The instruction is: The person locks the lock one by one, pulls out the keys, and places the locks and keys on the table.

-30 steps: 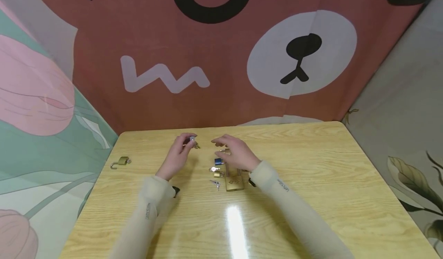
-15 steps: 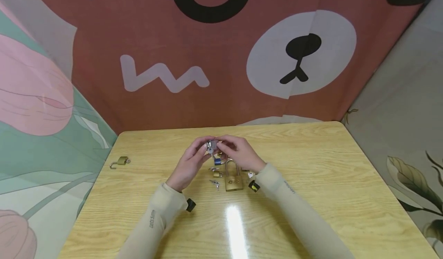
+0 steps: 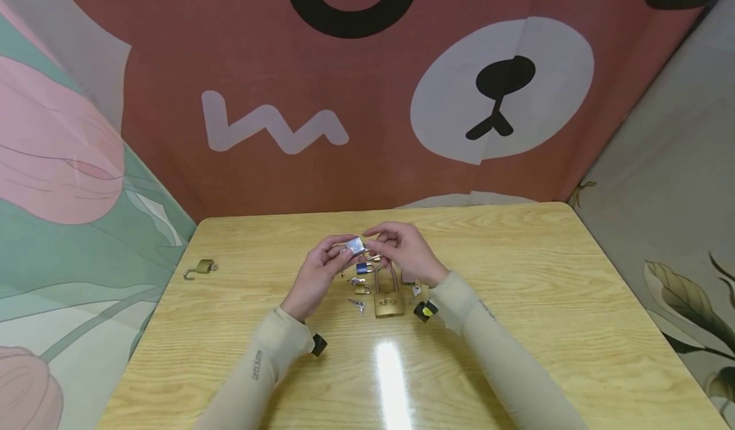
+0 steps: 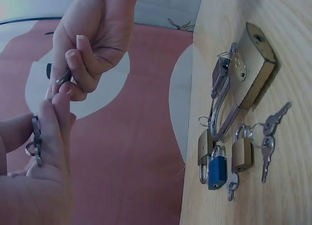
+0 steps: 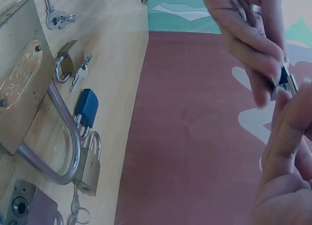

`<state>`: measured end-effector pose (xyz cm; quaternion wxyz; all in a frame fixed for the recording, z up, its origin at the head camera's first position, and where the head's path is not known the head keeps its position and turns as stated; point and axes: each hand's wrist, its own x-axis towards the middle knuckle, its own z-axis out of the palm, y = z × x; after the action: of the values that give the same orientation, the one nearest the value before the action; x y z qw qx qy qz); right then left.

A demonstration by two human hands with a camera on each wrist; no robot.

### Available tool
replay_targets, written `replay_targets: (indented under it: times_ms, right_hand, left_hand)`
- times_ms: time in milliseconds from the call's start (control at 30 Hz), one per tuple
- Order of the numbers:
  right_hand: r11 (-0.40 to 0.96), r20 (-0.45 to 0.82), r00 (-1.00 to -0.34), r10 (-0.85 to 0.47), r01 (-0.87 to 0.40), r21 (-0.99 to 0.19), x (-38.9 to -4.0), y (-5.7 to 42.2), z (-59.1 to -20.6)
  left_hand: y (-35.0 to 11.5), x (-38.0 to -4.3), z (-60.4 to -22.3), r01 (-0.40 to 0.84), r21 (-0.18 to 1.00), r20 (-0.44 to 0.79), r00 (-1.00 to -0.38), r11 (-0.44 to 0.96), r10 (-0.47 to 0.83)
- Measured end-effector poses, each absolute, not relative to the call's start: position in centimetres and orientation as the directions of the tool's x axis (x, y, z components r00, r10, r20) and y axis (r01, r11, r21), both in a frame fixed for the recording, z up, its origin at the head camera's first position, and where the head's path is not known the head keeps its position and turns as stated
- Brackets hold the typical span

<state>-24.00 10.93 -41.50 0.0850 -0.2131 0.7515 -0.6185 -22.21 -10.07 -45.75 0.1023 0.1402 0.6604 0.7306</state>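
Note:
A small silver padlock [image 3: 355, 245] is held above the table between both hands. My left hand [image 3: 317, 270] grips its body between thumb and fingers. Keys [image 4: 36, 142] lie against the fingers of that hand in the left wrist view. From the other side, my right hand [image 3: 406, 251] pinches the padlock at its shackle end, with its thumb and fingers curled. In the right wrist view the padlock [image 5: 287, 80] shows partly between the fingertips, and its shackle is mostly hidden. Just below the hands, a blue padlock [image 3: 363, 268] lies on the table.
A large brass padlock [image 3: 389, 305] lies below the hands, with a small brass padlock [image 3: 362, 289] and keys [image 3: 358, 305] to its left. A darker padlock [image 5: 30, 205] lies on its other side. Far left is a brass padlock [image 3: 203, 266] with its shackle swung out.
My left hand has moved right with the silver padlock and keys, meeting my right hand. The padlock has turned, its flat face now showing. My right fingers have come onto it.

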Motion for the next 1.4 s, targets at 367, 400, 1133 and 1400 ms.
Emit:
replay_targets:
  times_ms: [367,400,1133,1400]
  right_hand:
    - [0.218,0.225,-0.818,-0.530,-0.388,-0.895,-24.2,12.6,-42.8]
    - [0.231,0.258,-0.802,-0.539,-0.435,-0.870,-24.3,12.7,-43.2]
    - [0.438,0.663,-0.339,-0.668,-0.899,-0.018,-24.0,13.0,-45.0]
    - [0.329,0.399,-0.786,-0.472,-0.577,-0.748,-23.8,12.7,-45.4]
  left_hand:
    - [-10.2,-22.5,-45.9,0.039,0.997,0.053,-0.963,-0.061,0.263]
    - [-10.2,-22.5,-45.9,0.034,0.997,0.052,-0.963,-0.071,0.265]
    - [-9.8,-22.2,-45.9,0.041,0.996,0.062,-0.949,-0.076,0.309]
    - [-9.0,-21.8,-45.8,0.106,0.991,0.126,-0.935,-0.078,0.332]
